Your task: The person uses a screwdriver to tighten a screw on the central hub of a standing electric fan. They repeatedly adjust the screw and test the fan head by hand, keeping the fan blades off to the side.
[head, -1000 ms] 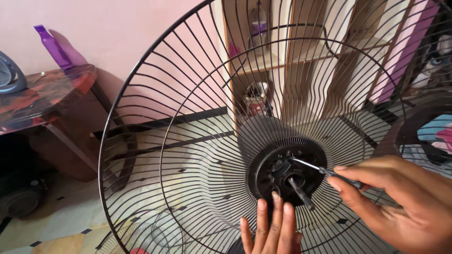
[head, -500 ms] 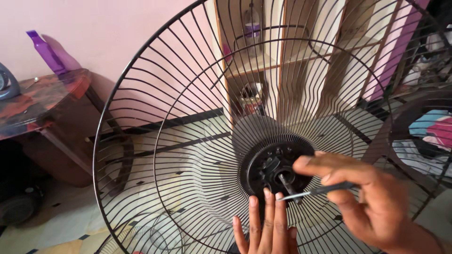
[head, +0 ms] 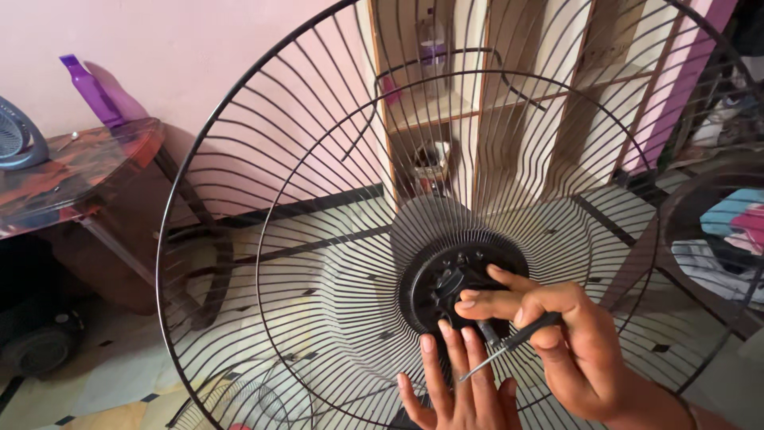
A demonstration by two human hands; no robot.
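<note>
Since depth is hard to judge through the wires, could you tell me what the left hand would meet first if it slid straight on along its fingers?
Probably the black hub: the left hand points straight up toward its lower edge.

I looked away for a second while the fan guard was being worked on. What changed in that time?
The right hand turned the small screwdriver around: its tip, earlier at the black hub, now points down and away, while the fingers reach onto the hub. The left hand stays flat under the hub, and the wire guard remains upright.
</note>
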